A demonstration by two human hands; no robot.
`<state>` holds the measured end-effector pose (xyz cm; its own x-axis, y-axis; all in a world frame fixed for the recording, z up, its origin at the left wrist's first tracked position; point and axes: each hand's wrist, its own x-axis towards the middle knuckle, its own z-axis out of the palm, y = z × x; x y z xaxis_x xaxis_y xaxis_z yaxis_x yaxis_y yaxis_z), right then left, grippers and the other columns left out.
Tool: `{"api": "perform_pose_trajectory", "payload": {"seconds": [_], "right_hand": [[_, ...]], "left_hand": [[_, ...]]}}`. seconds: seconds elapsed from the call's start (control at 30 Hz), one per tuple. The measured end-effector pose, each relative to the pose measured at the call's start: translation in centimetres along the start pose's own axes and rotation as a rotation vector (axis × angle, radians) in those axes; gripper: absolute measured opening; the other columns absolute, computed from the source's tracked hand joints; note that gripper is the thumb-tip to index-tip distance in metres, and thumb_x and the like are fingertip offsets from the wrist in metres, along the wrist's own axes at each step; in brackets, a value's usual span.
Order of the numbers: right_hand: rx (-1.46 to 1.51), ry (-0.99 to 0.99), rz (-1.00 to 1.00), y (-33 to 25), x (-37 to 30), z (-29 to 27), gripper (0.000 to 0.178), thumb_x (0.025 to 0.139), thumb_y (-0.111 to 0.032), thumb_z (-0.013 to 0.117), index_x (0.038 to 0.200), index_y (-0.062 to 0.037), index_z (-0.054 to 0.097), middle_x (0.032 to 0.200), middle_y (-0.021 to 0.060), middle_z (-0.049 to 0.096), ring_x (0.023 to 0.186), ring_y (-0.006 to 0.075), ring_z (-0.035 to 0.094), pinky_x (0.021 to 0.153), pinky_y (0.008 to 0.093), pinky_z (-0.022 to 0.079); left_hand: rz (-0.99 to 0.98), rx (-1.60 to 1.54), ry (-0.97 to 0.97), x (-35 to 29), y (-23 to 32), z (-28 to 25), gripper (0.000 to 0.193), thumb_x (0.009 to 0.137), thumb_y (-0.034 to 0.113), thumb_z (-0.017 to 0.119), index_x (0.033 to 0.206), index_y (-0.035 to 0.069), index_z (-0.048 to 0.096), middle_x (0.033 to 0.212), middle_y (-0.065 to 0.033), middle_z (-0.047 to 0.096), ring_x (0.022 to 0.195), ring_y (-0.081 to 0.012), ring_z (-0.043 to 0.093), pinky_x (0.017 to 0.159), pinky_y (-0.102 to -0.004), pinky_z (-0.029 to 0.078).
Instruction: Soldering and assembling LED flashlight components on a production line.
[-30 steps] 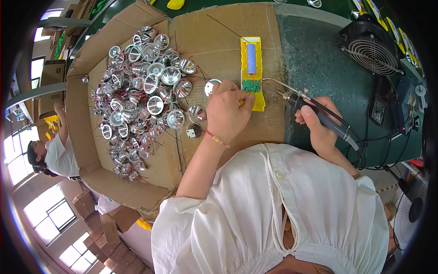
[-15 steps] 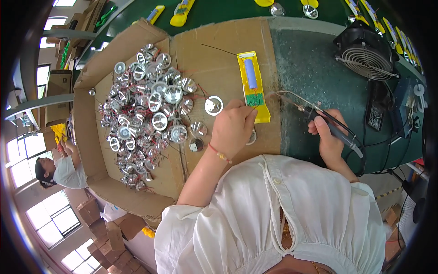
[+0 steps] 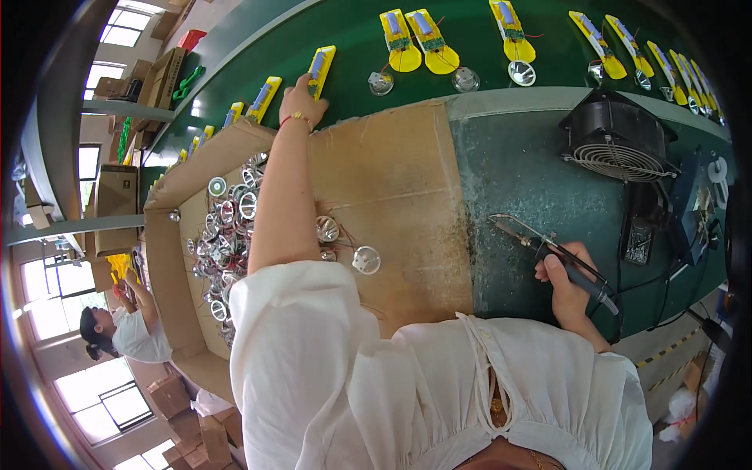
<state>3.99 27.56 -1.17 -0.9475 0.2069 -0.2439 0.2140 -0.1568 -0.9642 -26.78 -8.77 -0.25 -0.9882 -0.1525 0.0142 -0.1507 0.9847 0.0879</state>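
Note:
My left hand (image 3: 301, 103) reaches far forward to the green surface beyond the cardboard. Its fingers close on the near end of a yellow plastic flashlight housing (image 3: 322, 66) with a blue cylindrical battery in it; the hand partly hides that end. My right hand (image 3: 569, 280) grips a soldering iron (image 3: 576, 274), its bent metal tip pointing up and left over the dark green worktop. Under my left arm, many silver lamp reflectors (image 3: 223, 235) with thin wires lie piled in a cardboard box (image 3: 166, 266). Another reflector (image 3: 366, 260) rests apart on the cardboard sheet (image 3: 392, 180).
Several yellow housings with batteries and green boards, such as this one (image 3: 513, 35), line the far green surface (image 3: 360, 31), some with reflectors wired on. A black fan (image 3: 619, 141) stands at the right, near a small tray (image 3: 638, 243). Another person (image 3: 133, 329) works at the far left.
The yellow housing that lay before me on the cardboard is gone from there. My left hand has swung forward to another housing. My right hand keeps the iron, and the view has tilted.

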Motion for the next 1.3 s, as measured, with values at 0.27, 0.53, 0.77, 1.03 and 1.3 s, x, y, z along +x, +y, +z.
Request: {"api": "perform_pose_trajectory", "payload": {"seconds": [0.27, 0.53, 0.77, 1.03, 1.3], "right_hand": [[-0.012, -0.038, -0.028, -0.5, 0.9, 1.1, 0.013, 0.081, -0.009, 0.059, 0.087, 0.0004, 0.051, 0.070, 0.0088, 0.059, 0.060, 0.0106, 0.056, 0.055, 0.0220, 0.046], [-0.028, -0.088, -0.107, -0.8, -0.9, 1.6, 0.014, 0.082, -0.008, 0.058, 0.087, 0.0019, 0.051, 0.069, 0.0093, 0.059, 0.057, 0.0116, 0.055, 0.054, 0.0225, 0.046], [0.002, -0.154, -0.104, -0.6, -2.3, 2.6, 0.015, 0.081, -0.010, 0.060, 0.086, 0.0019, 0.053, 0.069, 0.0095, 0.060, 0.057, 0.0114, 0.056, 0.052, 0.0222, 0.046], [-0.091, -0.187, -0.097, -1.4, -3.1, 2.1, 0.016, 0.081, -0.011, 0.061, 0.086, 0.0015, 0.052, 0.070, 0.0091, 0.059, 0.059, 0.0113, 0.056, 0.053, 0.0225, 0.046], [-0.078, -0.252, -0.027, -1.7, -3.7, 3.0, 0.017, 0.081, -0.012, 0.061, 0.086, 0.0012, 0.051, 0.072, 0.0092, 0.060, 0.062, 0.0113, 0.057, 0.056, 0.0232, 0.047]], "left_hand": [[0.375, -0.091, -0.037, -18.2, 5.0, -2.7, 0.061, 0.068, 0.032, 0.065, 0.122, 0.010, 0.046, 0.114, -0.0188, 0.043, 0.091, -0.0325, 0.056, 0.072, -0.0374, 0.051], [0.189, -0.456, 0.385, -31.5, 4.2, -2.7, 0.047, 0.067, 0.034, 0.071, 0.101, 0.010, 0.050, 0.092, -0.0102, 0.053, 0.076, -0.0245, 0.057, 0.052, -0.0335, 0.047], [-0.167, 0.212, -0.061, -26.8, 1.5, -2.1, 0.048, 0.080, 0.051, 0.052, 0.063, 0.007, 0.063, 0.060, -0.0127, 0.061, 0.052, -0.0308, 0.058, 0.049, -0.0388, 0.044], [0.046, -0.541, -0.020, -28.8, 0.6, -0.1, 0.023, 0.072, 0.025, 0.068, 0.078, 0.004, 0.061, 0.070, -0.0105, 0.061, 0.063, -0.0240, 0.059, 0.058, -0.0360, 0.046], [0.354, -0.319, 0.112, -28.8, 1.6, 1.1, 0.011, 0.073, 0.010, 0.064, 0.079, 0.004, 0.058, 0.075, -0.0103, 0.058, 0.074, -0.0321, 0.053, 0.067, -0.0378, 0.044]]}}
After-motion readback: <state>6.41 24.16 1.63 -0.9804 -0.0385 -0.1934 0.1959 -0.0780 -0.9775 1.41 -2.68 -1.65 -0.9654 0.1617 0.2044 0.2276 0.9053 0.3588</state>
